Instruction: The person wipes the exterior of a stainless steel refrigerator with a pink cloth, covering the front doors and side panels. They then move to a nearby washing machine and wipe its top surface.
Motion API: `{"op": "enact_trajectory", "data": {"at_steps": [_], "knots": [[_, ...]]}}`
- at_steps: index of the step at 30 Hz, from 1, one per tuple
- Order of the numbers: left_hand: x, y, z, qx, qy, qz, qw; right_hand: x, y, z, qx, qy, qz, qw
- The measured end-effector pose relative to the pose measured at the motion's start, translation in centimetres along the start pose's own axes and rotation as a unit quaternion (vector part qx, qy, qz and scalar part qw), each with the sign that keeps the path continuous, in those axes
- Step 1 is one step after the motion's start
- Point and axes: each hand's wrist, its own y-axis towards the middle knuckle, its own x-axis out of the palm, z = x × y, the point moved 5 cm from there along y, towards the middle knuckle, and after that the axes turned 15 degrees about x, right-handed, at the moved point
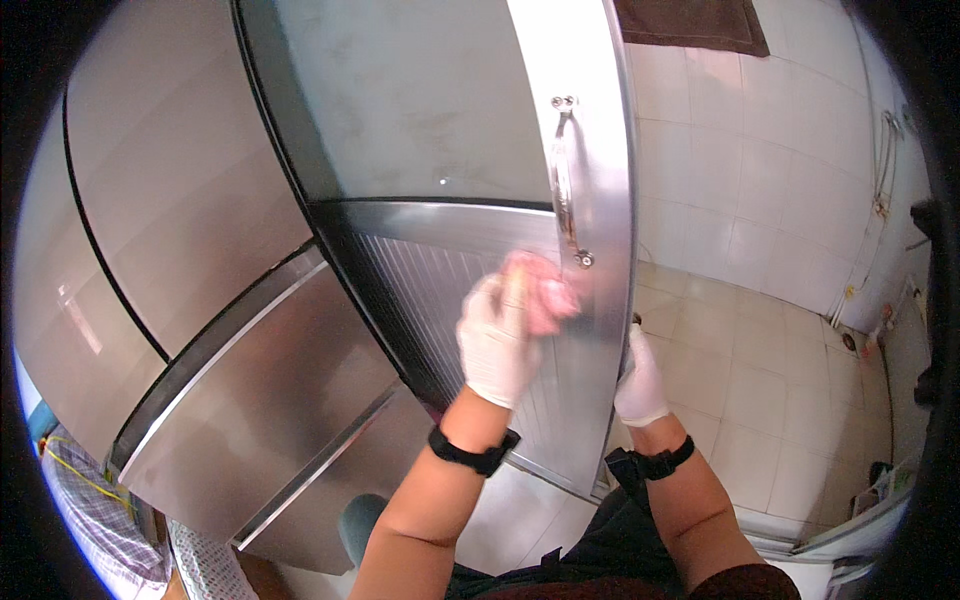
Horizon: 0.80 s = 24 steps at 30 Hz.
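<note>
My left hand (pixel 495 345), in a white glove, is closed on a pink cloth (pixel 545 295). The cloth lies against the silver metal door (pixel 590 390), just below and left of its shiny handle (pixel 562 185). My right hand (pixel 642 380), also gloved in white, grips the door's right edge lower down; some of its fingers are hidden by the edge. Above the ribbed lower panel (pixel 430 285) the door has a frosted glass pane (pixel 420 100). Both wrists wear black straps.
A brownish metallic refrigerator (pixel 260 370) stands close on the left. Right of the door lies a tiled room with a beige floor (pixel 745 350), white wall tiles (pixel 720 180) and a hose (pixel 882 160). A dark cloth (pixel 695 25) hangs at the top. Checked fabric (pixel 95 510) is at lower left.
</note>
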Motion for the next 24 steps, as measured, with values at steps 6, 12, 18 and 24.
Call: {"op": "enact_trajectory", "data": {"at_steps": [6, 12, 18, 24], "knots": [[0.9, -2.6, -12.5, -0.359, -0.061, 0.054, 0.930, 0.5, -0.5, -0.1, 0.070, 0.177, 0.015, 0.982], [2.0, -1.7, -1.3, -0.182, -0.041, 0.104, 0.977, 0.8, 0.0, -0.2, 0.038, 0.149, 0.039, 0.987], [5.4, -8.8, 3.7, -0.162, -0.192, 0.012, 0.968, 1.1, -0.2, 0.1, 0.042, 0.190, 0.032, 0.980], [5.9, -18.0, 8.0, -0.155, -0.210, -0.095, 0.961, 1.1, -0.6, -0.6, 0.053, 0.184, 0.040, 0.981]]}}
